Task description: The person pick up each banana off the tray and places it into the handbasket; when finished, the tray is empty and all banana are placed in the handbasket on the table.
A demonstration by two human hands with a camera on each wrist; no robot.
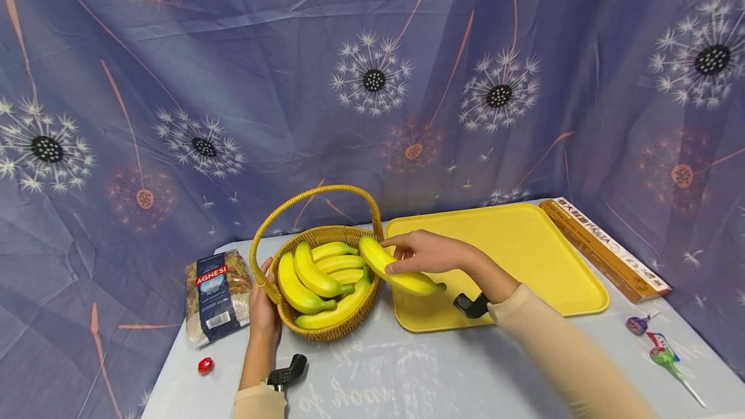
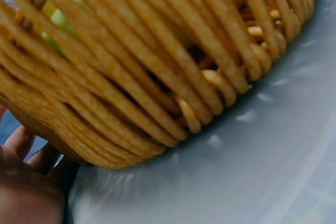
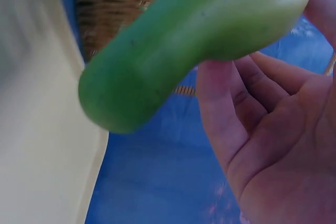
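Observation:
A yellow wicker basket [image 1: 334, 335] with a tall arched handle holds several bananas [image 1: 317, 273] with green tips. My left hand [image 1: 264, 306] rests along the basket's left outer wall; in the left wrist view its fingers [image 2: 21, 142] reach against the weave, partly hidden by it. Over the basket's right rim, my right hand [image 1: 427, 252] pinches one banana [image 1: 401, 277] between thumb and fingers. That banana slants, its green end pointing right over the yellow tray [image 1: 524, 238]. Close up in the right wrist view, this green end [image 3: 131, 87] hangs beyond the thumb.
Left of the basket lies an Agnesi pasta bag [image 1: 218, 296], with a small red candy [image 1: 205, 365] nearer the front. A long pasta box [image 1: 605, 247] borders the tray's right side. Lollipops [image 1: 663, 357] lie at the front right. A dandelion-print curtain [image 1: 291, 83] hangs behind the table.

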